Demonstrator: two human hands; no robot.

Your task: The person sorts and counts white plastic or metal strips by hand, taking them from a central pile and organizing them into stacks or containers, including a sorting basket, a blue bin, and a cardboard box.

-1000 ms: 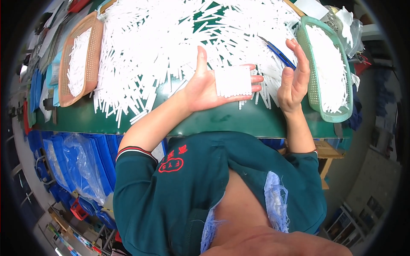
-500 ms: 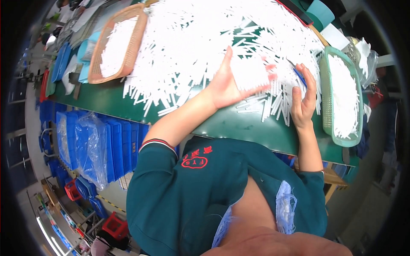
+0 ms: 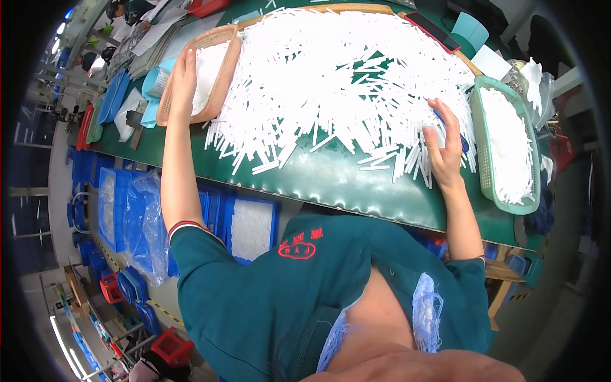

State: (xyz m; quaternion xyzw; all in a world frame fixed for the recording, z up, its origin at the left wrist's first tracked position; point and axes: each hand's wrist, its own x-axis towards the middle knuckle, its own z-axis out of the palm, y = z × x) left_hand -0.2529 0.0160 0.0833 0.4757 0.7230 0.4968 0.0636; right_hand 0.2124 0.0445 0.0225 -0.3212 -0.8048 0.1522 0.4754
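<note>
Your left hand flat, fingers open on brown basket rim, upper left, your right hand spread loose on white stick pile, center-right, green basket w/ sticks at right, green table.

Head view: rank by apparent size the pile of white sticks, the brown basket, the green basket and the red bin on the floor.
1. pile of white sticks, by far.
2. green basket and brown basket: look alike; fisheye bending makes it unsure.
3. red bin, smallest, though it lies farther off.
</note>
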